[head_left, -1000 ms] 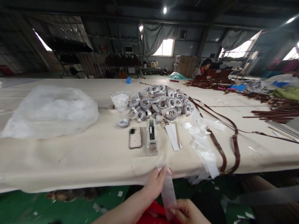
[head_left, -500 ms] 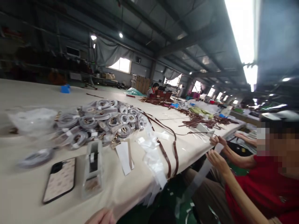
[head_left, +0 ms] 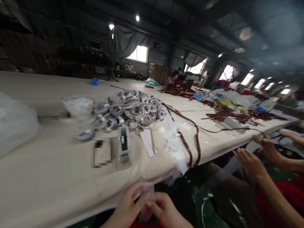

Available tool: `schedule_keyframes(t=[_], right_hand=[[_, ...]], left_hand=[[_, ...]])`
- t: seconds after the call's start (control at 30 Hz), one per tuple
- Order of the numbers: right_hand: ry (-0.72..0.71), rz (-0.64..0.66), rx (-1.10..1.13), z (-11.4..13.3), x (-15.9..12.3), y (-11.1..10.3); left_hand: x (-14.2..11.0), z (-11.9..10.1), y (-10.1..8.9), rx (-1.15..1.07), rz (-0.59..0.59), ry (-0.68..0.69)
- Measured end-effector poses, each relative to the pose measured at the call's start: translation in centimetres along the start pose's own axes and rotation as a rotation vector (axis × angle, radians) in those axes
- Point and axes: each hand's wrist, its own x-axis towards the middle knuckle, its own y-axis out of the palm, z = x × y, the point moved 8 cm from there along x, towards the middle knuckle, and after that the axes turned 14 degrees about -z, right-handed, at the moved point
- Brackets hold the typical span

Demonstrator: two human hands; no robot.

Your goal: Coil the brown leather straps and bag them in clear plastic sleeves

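My left hand (head_left: 130, 204) and my right hand (head_left: 166, 209) are close together in front of the table's near edge, with curled fingers. Between them they grip a pale translucent strip (head_left: 147, 187), which looks like thin plastic film; blur hides its lower part. Just beyond, on the table, lie a tape dispenser (head_left: 124, 150) and a phone in a patterned case (head_left: 104, 155). White paper strips (head_left: 147, 142) sit right of the dispenser. Behind these is a heap of coiled, wrapped straps (head_left: 128, 109) with gold-coloured buckles.
Brown leather straps (head_left: 185, 144) hang over the table edge beside white film pieces (head_left: 174, 144). At right, a co-worker's hands (head_left: 249, 161) hold a clear strip. Plastic bags (head_left: 14, 123) lie at left. More brown straps (head_left: 237, 115) are heaped farther back.
The view has swung left, so the table's things appear farther right. Both my hands now show, gripping the translucent strip; before, only part of one hand showed at the bottom edge.
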Motion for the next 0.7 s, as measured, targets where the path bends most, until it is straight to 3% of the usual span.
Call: schedule_keyframes(t=[0.07, 0.13, 0.33, 0.57, 0.7], right_hand=[[0.045, 0.078, 0.027, -2.2, -1.2, 4.9], [0.053, 0.128, 0.016, -2.9, -1.7, 6.4], [0.064, 0.169, -0.024, -3.0, -1.2, 4.6], [0.061, 0.146, -0.027, -3.5, -1.5, 4.6], [0.054, 0.128, 0.012, -4.5, -1.5, 4.8]], left_hand=[[-0.1, -1.0, 0.3, 0.067, 0.067, 0.003], [-0.1, -1.3, 0.6, 0.077, 0.088, 0.005], [-0.3, -0.4, 0.7, 0.067, 0.059, -0.030], [-0.2, -0.2, 1.1, -0.090, 0.050, -0.120], [-0.2, -0.2, 1.3, -0.013, 0.049, -0.103]])
